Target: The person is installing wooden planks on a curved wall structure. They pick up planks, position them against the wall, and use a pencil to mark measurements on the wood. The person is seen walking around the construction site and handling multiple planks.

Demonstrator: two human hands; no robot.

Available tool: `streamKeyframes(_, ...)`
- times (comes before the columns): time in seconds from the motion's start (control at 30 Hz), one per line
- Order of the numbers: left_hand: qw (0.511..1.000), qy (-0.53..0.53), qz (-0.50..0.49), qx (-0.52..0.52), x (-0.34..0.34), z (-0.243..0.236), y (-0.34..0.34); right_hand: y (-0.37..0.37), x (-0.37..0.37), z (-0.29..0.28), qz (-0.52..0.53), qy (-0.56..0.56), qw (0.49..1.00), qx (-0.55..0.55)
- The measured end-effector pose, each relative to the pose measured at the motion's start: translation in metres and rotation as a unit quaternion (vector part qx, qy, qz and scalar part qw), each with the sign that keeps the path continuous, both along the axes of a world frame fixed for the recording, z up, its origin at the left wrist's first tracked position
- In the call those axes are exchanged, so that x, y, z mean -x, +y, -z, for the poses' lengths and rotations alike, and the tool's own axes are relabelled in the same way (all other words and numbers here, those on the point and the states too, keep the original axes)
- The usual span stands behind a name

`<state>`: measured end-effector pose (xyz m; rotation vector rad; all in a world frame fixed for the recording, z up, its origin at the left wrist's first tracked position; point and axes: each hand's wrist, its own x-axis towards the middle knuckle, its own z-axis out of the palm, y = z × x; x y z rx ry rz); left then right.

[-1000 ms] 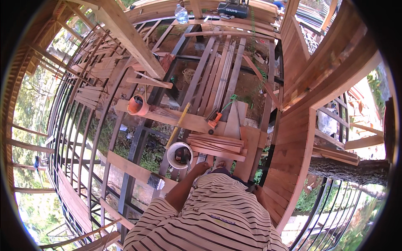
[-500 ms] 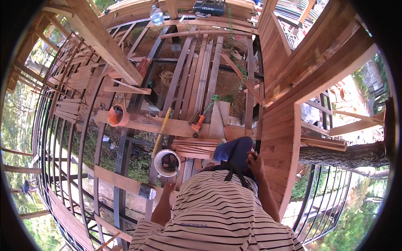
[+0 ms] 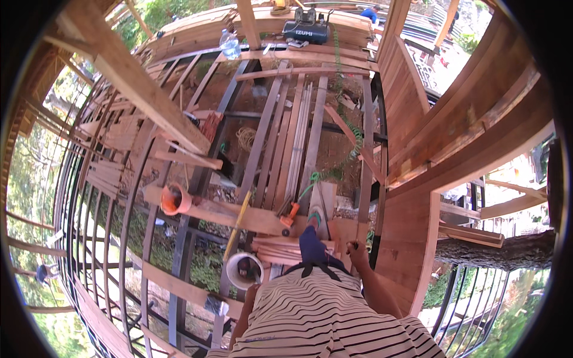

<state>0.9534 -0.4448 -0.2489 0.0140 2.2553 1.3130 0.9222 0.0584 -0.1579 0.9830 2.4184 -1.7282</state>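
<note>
One person (image 3: 316, 316) amid open floor framing (image 3: 184, 268)

A reddish-brown plank wall (image 3: 406, 244) rises at the right. Before the person lies a stack of thin reddish-brown wooden boards (image 3: 277, 249), with a round white bucket (image 3: 233, 274) just beside it and an orange hand tool (image 3: 290, 215) beyond. The right hand (image 3: 359, 256) is near the wall, fingers curled; whether they pinch anything cannot be told. The left hand (image 3: 252, 290) is near the bucket, its fingers too blurred to read.
</note>
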Motion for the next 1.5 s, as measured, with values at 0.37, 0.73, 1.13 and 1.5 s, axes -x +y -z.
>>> streamKeyframes(0.37, 0.989, -0.114, -0.073, 0.056, 0.234, -0.027, 0.058, 0.08, 0.094, 0.02, 0.002, -0.113, 0.994, -0.004)
streamKeyframes(0.73, 0.933, -0.061, 0.192, 0.297, 0.246, -0.043, 0.063, 0.155, 0.209, 0.045, -0.014, -0.083, 0.996, -0.006)
streamKeyframes(1.13, 0.962, -0.255, 0.05, 0.085, 0.416, -0.017, 0.011, 0.057, 0.189, 0.045, 0.152, -0.157, 0.974, -0.055)
streamKeyframes(1.5, 0.944, -0.179, -0.215, -0.175, 0.681, -0.111, -0.009, -0.072, 0.3, 0.077, 0.18, -0.181, 0.965, -0.052)
